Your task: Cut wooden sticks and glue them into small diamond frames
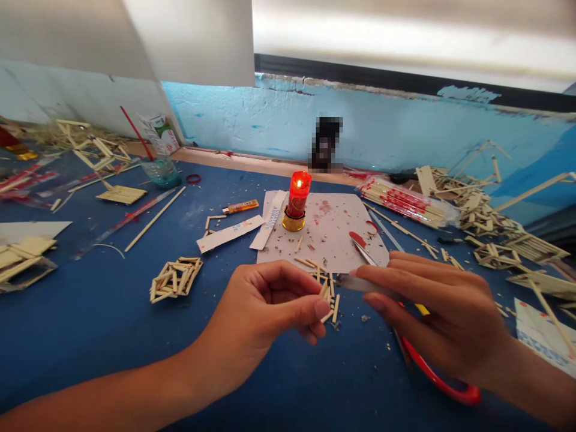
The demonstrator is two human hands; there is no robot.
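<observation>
- The left hand (265, 309) pinched a small stick frame (328, 297) between thumb and fingers, just above the blue table (90, 318).
- The frame's sticks stood mostly upright, its long axis running away from the person.
- The right hand (441, 312) gripped a pale glue stick (360, 283), lying sideways, tip pointing left at the frame.
- A lit red candle (297, 195) stood beyond, on white paper (337, 231).

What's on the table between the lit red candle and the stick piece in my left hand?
In the head view, between the candle and the stick piece at the left hand lies white paper with loose stick offcuts.
</observation>
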